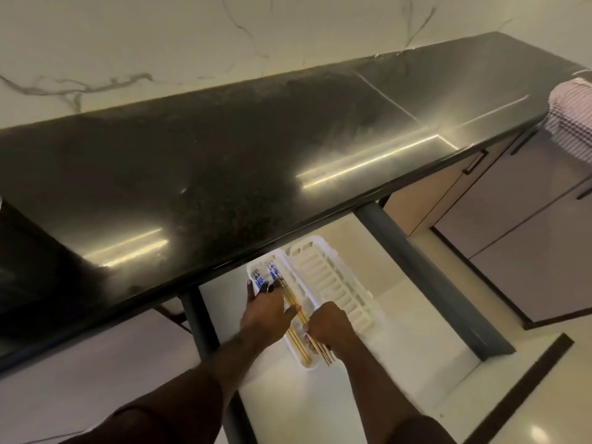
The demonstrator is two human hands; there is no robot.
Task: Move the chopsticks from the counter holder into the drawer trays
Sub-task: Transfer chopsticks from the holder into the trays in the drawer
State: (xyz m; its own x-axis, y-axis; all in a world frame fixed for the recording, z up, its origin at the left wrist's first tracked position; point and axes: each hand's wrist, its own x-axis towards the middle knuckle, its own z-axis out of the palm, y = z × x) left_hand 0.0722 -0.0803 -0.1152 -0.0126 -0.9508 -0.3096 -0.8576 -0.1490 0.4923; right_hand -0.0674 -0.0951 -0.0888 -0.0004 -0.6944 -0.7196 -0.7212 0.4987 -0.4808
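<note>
An open drawer (423,328) sits under the black counter. In it lie two white slotted trays side by side. The left tray (253,270) holds several wooden chopsticks (296,339) with blue-patterned tops (272,272). The right tray (333,283) shows only bare slots. My left hand (266,310) rests over the left tray, fingers spread on the chopstick tops and thumb against the sticks. My right hand (330,326) is closed around the lower part of a few chopsticks, held over the left tray's near end. No counter holder is in view.
The glossy black counter (224,161) overhangs the back of the drawer and hides the trays' far ends. Dark drawer side rails (426,277) run on both sides. Closed cabinet doors (528,225) stand at right, with a striped cloth (573,120) on the counter's right end.
</note>
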